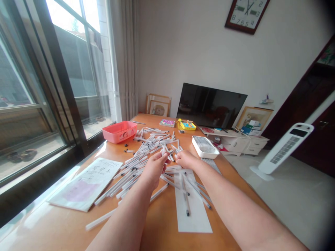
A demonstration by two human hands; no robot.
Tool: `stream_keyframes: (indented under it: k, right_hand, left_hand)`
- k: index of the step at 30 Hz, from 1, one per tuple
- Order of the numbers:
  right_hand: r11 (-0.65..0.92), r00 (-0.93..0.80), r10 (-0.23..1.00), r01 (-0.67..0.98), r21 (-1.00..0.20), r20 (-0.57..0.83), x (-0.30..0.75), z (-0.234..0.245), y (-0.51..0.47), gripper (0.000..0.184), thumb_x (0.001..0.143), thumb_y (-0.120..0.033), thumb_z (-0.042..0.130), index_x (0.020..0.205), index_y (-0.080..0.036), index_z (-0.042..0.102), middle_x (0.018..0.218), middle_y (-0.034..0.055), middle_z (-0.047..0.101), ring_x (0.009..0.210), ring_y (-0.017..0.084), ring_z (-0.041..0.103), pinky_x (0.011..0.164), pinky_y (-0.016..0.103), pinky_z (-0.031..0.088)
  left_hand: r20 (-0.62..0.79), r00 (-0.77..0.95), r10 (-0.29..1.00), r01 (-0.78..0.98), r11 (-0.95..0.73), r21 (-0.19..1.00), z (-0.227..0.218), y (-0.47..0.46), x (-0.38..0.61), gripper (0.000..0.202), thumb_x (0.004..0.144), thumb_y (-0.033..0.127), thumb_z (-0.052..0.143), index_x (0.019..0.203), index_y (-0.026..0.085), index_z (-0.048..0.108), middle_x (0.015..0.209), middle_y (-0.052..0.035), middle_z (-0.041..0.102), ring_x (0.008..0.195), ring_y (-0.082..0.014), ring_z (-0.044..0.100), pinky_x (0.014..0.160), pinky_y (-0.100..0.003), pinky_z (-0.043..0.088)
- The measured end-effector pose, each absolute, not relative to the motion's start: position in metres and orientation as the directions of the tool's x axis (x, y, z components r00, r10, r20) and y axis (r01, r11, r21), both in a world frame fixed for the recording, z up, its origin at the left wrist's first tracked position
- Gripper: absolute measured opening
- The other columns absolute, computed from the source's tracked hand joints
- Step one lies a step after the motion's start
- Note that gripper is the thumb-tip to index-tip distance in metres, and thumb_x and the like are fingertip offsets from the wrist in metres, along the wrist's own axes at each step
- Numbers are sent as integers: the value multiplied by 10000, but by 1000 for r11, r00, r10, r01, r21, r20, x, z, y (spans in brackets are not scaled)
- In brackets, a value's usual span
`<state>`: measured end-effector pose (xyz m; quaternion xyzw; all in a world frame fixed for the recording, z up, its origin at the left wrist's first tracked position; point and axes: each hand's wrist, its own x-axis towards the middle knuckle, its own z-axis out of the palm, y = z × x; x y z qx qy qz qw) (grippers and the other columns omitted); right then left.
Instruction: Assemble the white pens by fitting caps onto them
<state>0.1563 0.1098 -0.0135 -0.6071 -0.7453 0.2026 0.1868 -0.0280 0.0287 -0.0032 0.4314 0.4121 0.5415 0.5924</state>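
Between the side edges of the brown wooden desk [159,237], the left hand [156,166] pinches a slim white plastic pen [164,150], long axis pointing up or away; the right hand [186,159] is just rightward, its grip unclear.

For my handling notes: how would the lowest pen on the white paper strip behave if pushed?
The pen would probably roll, looking slim and round. It is likely light, being thin and plastic-looking, and probably stiff, lying straight.

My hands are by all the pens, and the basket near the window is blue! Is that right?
Not quite: the basket near the window is pinkish red, not blue, as the head view shows. Your left hand and right hand are by the pens.
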Motion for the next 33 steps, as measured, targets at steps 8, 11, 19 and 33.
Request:
stream_keyframes:
  k: [8, 11, 19, 33]
  right_hand:
    - [113, -95, 993, 545, -831, 73, 163, 11, 53, 215, 886, -385, 525, 903, -183, 594, 784, 35, 702, 609, 116, 605, 529, 212, 452]
    - [9, -47, 999, 48, -999, 7, 167, 17, 29, 233, 810, -373, 685, 892, -169, 606, 794, 56, 708, 600, 110, 606, 538, 213, 478]
    - [108, 32, 994, -244, -964, 103, 173, 18, 2, 265, 785, -362, 763, 914, -161, 647, 787, 48, 709, 611, 104, 594, 555, 213, 473]
    - [259, -24, 966, 12, -966, 259, 191, 27, -5, 265, 873, -431, 662, 922, -171, 655, 805, 36, 683, 609, 112, 576, 552, 239, 461]
  left_hand:
    - [25, 96, 995, -295, 5, 955, -1, 22, -24, 560, 764, 651, 655, 973, 135, 712, 718, -52, 618, 477, -82, 394, 444, -236, 259]
    - [56, 142, 988, -265, -17, 964, -3, 20, -20, 587, 785, 664, 620, 994, 124, 718, 704, -44, 610, 490, -88, 404, 455, -236, 267]
    - [67, 283, 957, -136, -29, 990, 4, 10, -10, 520, 866, 598, 558, 999, 122, 720, 706, -26, 596, 544, -97, 427, 524, -243, 311]
    - [16, 442, 897, 35, -35, 999, 9, 2, 0, 482, 899, 573, 541, 963, 126, 708, 681, -20, 584, 578, -102, 414, 533, -240, 278]
